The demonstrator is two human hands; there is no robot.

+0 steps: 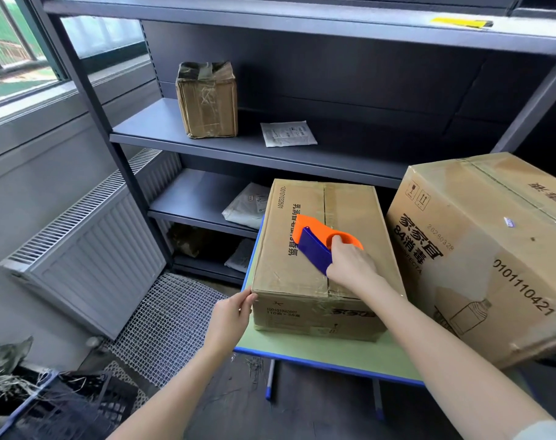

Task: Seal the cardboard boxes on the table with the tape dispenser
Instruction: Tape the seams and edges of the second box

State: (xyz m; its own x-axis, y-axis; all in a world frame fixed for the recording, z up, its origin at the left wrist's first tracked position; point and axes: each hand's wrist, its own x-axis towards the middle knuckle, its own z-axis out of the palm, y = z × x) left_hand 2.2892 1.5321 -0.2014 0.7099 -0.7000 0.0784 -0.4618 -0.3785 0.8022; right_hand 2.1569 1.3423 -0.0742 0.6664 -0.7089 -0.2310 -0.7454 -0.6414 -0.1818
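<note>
A closed cardboard box (349, 217) with printed text lies on the green table (343, 350), shiny tape running along its centre seam. My right hand (353, 265) grips an orange and blue tape dispenser (318, 246) that rests on the box top, left of the seam. My left hand (232, 315) holds the box's near left corner, fingers on the edge. A larger cardboard box (492, 249) stands at the right, tilted, its side touching the smaller box.
A grey metal shelf rack (238, 144) stands right behind the table, holding a small taped box (208, 100) and flat white packets (288, 133). A radiator (89, 246) lines the left wall. A crate of dark scraps (32, 398) sits on the floor near left.
</note>
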